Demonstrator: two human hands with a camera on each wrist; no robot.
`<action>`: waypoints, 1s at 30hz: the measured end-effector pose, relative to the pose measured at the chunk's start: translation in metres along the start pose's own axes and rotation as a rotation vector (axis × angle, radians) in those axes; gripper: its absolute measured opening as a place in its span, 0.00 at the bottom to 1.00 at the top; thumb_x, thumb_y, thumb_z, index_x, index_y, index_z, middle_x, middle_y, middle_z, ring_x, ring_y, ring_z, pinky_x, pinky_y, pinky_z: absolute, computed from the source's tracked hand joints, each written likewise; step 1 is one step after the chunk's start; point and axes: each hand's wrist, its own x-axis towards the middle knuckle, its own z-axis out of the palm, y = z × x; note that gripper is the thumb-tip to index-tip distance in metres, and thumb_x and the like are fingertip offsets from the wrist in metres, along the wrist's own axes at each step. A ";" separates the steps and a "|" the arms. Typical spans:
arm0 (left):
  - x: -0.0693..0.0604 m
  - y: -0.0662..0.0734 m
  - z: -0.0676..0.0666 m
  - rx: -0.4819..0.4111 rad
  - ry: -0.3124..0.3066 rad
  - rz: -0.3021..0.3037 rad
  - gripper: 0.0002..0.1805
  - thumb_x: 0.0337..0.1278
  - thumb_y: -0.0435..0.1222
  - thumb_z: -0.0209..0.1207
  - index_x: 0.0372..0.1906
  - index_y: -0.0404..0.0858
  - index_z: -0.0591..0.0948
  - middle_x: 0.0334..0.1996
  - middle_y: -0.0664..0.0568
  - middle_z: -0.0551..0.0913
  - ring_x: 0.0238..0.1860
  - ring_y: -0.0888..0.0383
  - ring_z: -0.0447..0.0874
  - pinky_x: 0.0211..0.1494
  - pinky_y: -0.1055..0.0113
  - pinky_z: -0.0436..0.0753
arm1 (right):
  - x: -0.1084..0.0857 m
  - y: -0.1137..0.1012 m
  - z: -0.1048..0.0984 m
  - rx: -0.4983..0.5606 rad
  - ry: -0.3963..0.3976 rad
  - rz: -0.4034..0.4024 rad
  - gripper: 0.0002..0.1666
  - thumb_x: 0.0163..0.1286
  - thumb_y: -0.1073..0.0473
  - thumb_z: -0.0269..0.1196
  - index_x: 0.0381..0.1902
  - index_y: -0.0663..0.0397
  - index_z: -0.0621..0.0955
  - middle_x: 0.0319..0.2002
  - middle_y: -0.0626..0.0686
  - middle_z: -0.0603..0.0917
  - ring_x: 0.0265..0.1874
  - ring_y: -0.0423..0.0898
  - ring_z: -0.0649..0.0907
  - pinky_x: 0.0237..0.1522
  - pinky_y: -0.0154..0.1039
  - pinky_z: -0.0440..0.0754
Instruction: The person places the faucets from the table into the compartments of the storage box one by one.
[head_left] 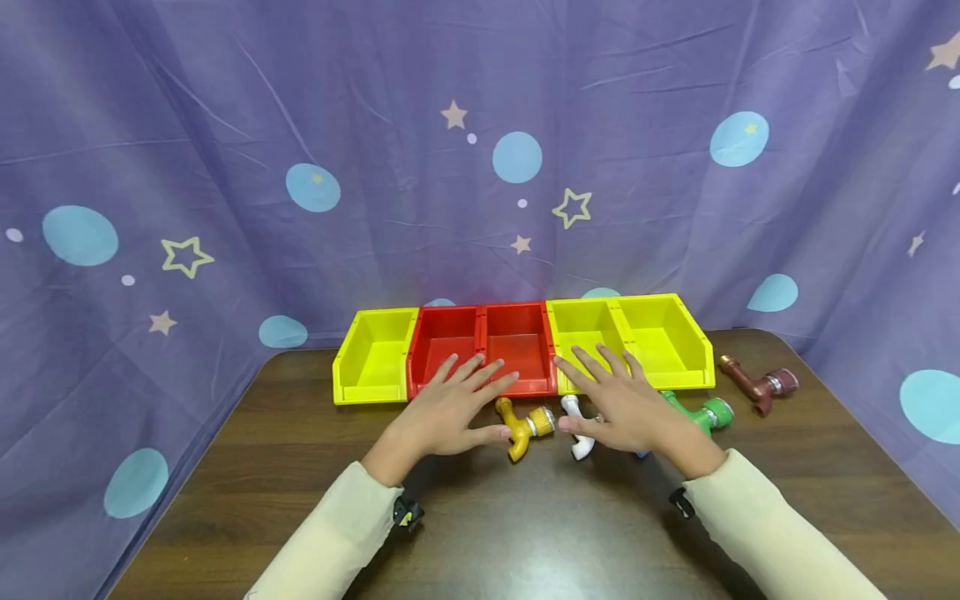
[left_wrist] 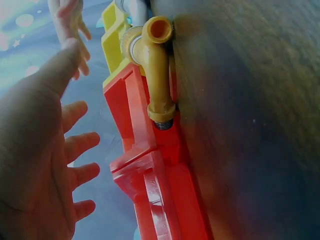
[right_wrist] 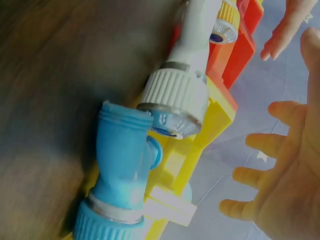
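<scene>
The table (head_left: 517,533) extends before the taps; its right edge runs near the brown tap (head_left: 759,389). Three yellow bins (head_left: 371,394) and two red bins (head_left: 536,387) stand joined behind, inner floors visible. Both hands are unclenched, fingers spread: left hand (head_left: 446,412) near the yellow tap (head_left: 519,428), right hand (head_left: 630,410) partly obscuring the white tap (head_left: 582,448), blue tap (right_wrist: 122,165) and green tap (head_left: 703,418)

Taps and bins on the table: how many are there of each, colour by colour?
Yellow tap: 1
White tap: 1
Blue tap: 1 (mostly hidden by the right hand in the head view)
Green tap: 1
Brown tap: 1
Yellow bins: 3
Red bins: 2
Total: 10 (5 taps, 5 bins)
</scene>
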 end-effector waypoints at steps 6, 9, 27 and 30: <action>0.000 -0.006 -0.003 0.042 0.049 0.004 0.44 0.65 0.66 0.55 0.81 0.59 0.58 0.78 0.52 0.63 0.78 0.47 0.57 0.79 0.41 0.49 | 0.001 0.007 -0.004 0.014 0.016 0.035 0.51 0.71 0.24 0.53 0.83 0.40 0.56 0.80 0.60 0.58 0.77 0.70 0.54 0.70 0.76 0.47; 0.000 -0.008 -0.004 0.055 0.088 0.001 0.40 0.66 0.62 0.58 0.79 0.55 0.64 0.75 0.50 0.68 0.74 0.46 0.63 0.77 0.42 0.56 | 0.000 0.012 -0.006 0.023 0.019 0.058 0.50 0.72 0.27 0.55 0.82 0.41 0.56 0.79 0.60 0.58 0.76 0.71 0.55 0.70 0.75 0.49; -0.010 -0.049 -0.002 -0.001 0.248 -0.207 0.36 0.65 0.56 0.62 0.74 0.47 0.72 0.66 0.45 0.76 0.61 0.44 0.74 0.63 0.43 0.74 | -0.021 0.040 -0.019 0.017 0.109 0.112 0.47 0.75 0.29 0.54 0.81 0.46 0.60 0.75 0.65 0.64 0.70 0.69 0.65 0.61 0.74 0.63; -0.014 -0.059 -0.006 -0.029 0.282 -0.261 0.35 0.67 0.56 0.59 0.74 0.45 0.71 0.66 0.44 0.76 0.61 0.42 0.74 0.63 0.42 0.73 | -0.025 0.046 -0.021 0.005 0.121 0.125 0.46 0.75 0.30 0.55 0.80 0.48 0.62 0.74 0.66 0.67 0.67 0.70 0.67 0.60 0.74 0.65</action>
